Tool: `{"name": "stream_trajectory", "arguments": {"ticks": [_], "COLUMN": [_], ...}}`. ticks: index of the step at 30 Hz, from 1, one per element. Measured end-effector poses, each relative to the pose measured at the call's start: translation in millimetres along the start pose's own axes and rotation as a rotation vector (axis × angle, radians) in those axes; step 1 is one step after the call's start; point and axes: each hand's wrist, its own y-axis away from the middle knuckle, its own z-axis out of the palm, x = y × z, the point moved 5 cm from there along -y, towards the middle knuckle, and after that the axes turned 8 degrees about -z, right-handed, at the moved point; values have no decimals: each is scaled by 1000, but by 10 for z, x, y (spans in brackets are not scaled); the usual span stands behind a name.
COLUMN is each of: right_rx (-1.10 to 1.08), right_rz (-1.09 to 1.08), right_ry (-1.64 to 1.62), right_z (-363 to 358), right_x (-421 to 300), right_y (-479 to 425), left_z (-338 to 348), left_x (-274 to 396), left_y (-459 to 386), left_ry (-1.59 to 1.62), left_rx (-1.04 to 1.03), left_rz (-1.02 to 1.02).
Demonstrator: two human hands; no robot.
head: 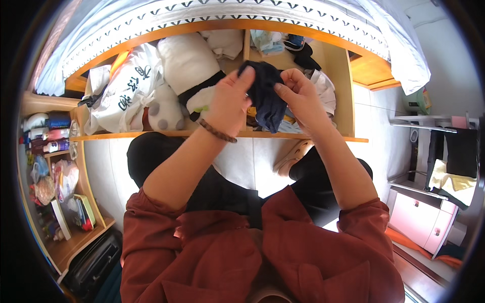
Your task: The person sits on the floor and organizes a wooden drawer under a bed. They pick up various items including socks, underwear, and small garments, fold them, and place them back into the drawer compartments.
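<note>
Both my hands hold a dark navy cloth item [266, 96] above a pulled-out wooden drawer [170, 134] under a bed. My left hand [231, 98] grips its upper left part; a brown beaded bracelet circles that wrist. With thumb and fingers, my right hand [303, 98] pinches the cloth's right edge. The lower end hangs down over the drawer's front compartment. Whether the cloth is a sock or another small garment, I cannot tell. Beneath and around it lie folded clothes, a pale crumpled cloth [323, 91] and black items [306, 60].
The drawer's left part holds a white plush toy [189, 60], a spotted plush [166, 110] and a white plastic bag [129, 91] bearing writing. At left stands a wooden shelf [94, 197] with bottles and bags; at right, a metal rack [420, 189] with clothes and a pink cabinet [415, 217].
</note>
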Motion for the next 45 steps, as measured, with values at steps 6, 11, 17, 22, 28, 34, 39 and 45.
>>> {"name": "stream_trajectory", "arguments": {"ticks": [6,11,17,22,28,34,39,45], "right_rx": [-86,-62,-201,-229,-118,118,140,76], "right_rz": [26,7,309,-47,-11,-118,-101,22], "right_ry": [-201,19,124,370,153,-29,-209,-182], "right_z": [49,242,20,-126,108,61,49,-14], "right_x": [19,237,650,561,-221,-440,-409,-170], "right_y": [29,154,262,165,96,63,91,166], "left_z": [-130,-120,-283,-33,149,239,215,264], "left_x": [92,-117,292,22,22,12,-119,-117], "left_y": [-53,-42,-36,31,179,256,251,232], "left_ry": [173,164,102,-172,-571,-663,-592,-675], "left_rx": [53,72,140,130,70,11,-119,-77], "left_rz": [-68,3,97,162,406,281,128,210]}}
